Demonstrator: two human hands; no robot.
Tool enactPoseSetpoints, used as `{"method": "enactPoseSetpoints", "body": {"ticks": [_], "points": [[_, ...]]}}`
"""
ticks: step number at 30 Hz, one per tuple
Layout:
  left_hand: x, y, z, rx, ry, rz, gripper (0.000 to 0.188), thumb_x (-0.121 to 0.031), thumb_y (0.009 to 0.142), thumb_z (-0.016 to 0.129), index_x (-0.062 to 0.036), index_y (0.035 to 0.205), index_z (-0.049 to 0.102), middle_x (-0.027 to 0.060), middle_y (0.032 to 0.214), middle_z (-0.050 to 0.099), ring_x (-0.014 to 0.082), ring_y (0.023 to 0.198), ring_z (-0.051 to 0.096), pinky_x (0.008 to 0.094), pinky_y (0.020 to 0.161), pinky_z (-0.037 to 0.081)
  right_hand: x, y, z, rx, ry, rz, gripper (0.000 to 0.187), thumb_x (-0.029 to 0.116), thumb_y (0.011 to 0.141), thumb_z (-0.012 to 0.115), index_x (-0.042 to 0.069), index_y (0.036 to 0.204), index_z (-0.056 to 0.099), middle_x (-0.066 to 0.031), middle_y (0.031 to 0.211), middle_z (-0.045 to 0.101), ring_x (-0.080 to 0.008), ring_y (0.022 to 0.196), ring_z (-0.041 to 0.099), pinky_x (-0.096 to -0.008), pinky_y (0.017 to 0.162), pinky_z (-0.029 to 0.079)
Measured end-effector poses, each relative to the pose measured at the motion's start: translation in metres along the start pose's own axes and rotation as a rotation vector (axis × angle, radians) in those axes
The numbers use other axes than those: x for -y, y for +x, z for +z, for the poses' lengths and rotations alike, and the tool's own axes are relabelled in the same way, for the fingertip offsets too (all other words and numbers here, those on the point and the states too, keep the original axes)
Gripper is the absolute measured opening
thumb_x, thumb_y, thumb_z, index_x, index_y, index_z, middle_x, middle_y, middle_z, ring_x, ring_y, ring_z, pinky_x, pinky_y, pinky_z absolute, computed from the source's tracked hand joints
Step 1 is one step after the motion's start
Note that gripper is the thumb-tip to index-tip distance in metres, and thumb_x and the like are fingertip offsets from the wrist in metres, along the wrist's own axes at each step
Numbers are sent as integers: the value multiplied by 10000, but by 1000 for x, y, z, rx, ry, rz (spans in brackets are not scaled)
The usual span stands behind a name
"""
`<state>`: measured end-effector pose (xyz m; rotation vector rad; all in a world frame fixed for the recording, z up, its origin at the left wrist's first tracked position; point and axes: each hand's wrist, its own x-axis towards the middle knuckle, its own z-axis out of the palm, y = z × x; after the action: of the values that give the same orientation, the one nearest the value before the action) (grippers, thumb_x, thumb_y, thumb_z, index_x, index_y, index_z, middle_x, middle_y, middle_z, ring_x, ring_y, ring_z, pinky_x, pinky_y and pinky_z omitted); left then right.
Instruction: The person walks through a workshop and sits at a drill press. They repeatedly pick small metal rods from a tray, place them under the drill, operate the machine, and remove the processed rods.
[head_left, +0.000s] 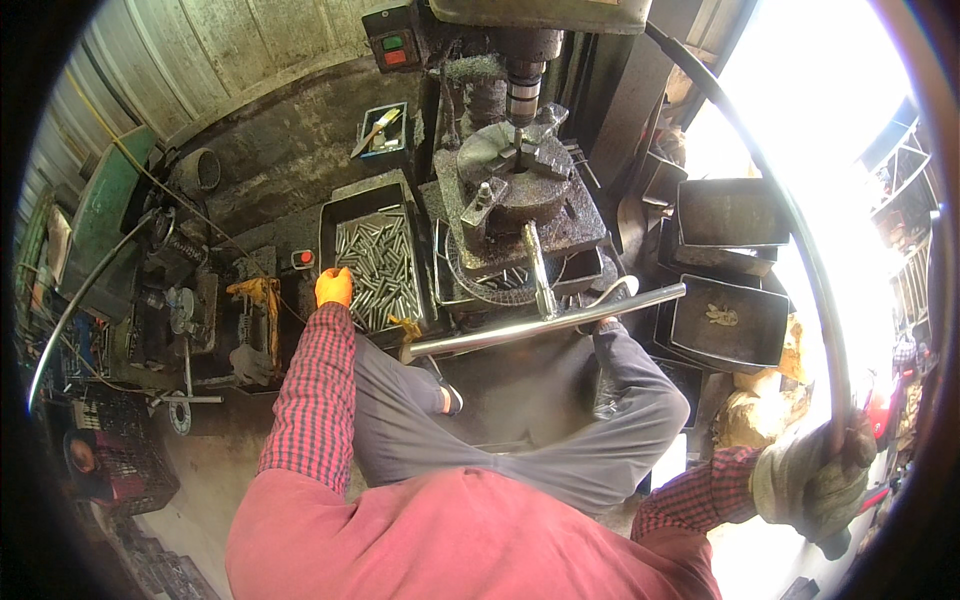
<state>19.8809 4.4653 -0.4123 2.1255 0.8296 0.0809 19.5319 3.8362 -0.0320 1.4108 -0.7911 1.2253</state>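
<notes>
My left hand [335, 287], in an orange glove, is closed at the left edge of a dark metal tray [430, 285]. Whatever its fingers hold, if anything, is hidden. Many short metal pins [378, 262] lie loose in that tray. At the far right my right hand [815, 482], in a grey work glove, is wrapped round the end of a long lever [800, 230] that runs from the drill press head [540, 12]. Below the chuck [524, 95], a drill bit points down at a round clamping fixture [515, 170] covered with metal chips.
A shiny steel bar [545, 322] crosses in front of the press, above my knees. Dark bins [728, 322] are stacked to the right. A small tray with a brush [380, 130] sits behind the pins. The switch box [392, 42] hangs at the back; greasy machinery [185, 310] stands left.
</notes>
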Motion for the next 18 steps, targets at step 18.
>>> {"method": "enactPoseSetpoints", "body": {"ticks": [18], "points": [[9, 8, 4, 15, -79, -1, 416, -300, 983, 697, 5, 1267, 709, 150, 1208, 753, 278, 1109, 711, 406, 969, 531, -2, 26, -10, 147, -199, -2, 345, 531, 975, 646, 224, 816, 655, 108, 531, 487, -119, 437, 496, -271, 473, 395]]}}
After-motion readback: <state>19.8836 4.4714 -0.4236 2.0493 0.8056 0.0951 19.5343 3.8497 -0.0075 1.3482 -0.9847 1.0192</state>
